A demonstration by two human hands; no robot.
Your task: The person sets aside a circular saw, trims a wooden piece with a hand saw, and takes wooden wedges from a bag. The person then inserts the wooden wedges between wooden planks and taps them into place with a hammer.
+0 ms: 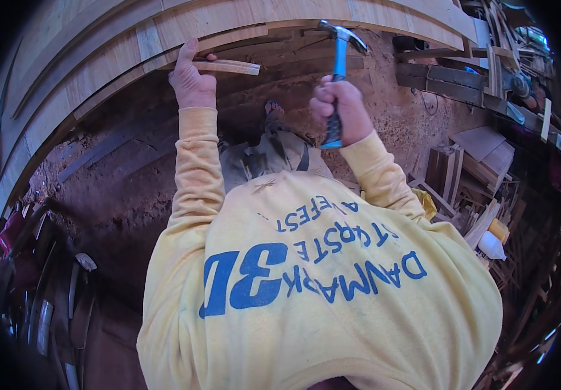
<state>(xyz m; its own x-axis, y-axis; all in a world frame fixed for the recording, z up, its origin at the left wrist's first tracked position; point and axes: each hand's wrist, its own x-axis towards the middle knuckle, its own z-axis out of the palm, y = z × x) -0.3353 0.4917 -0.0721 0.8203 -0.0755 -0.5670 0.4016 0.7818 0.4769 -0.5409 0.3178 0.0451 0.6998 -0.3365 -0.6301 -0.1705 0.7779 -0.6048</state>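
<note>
My right hand (pixel 349 109) is closed round the dark grip of a claw hammer (pixel 340 57) with a blue shaft. The hammer stands upright in the picture, its metal head just below the edge of the long curved-looking wooden boards (pixel 306 14). My left hand (pixel 193 81) is at the edge of these boards, one finger laid up against them. Between its fingers is a short, narrow wooden strip (pixel 235 66), whose free end points right toward the hammer. Part of the strip is hidden by the hand.
Stacked timber beams (pixel 440 75) lie at the far right, with tools on and around them. Below are wood offcuts (pixel 446 170) and a white bottle (pixel 492 246) with a yellow part. More scrap pieces (pixel 45 325) stand at the lower left. The ground (pixel 144 188) is reddish-brown earth.
</note>
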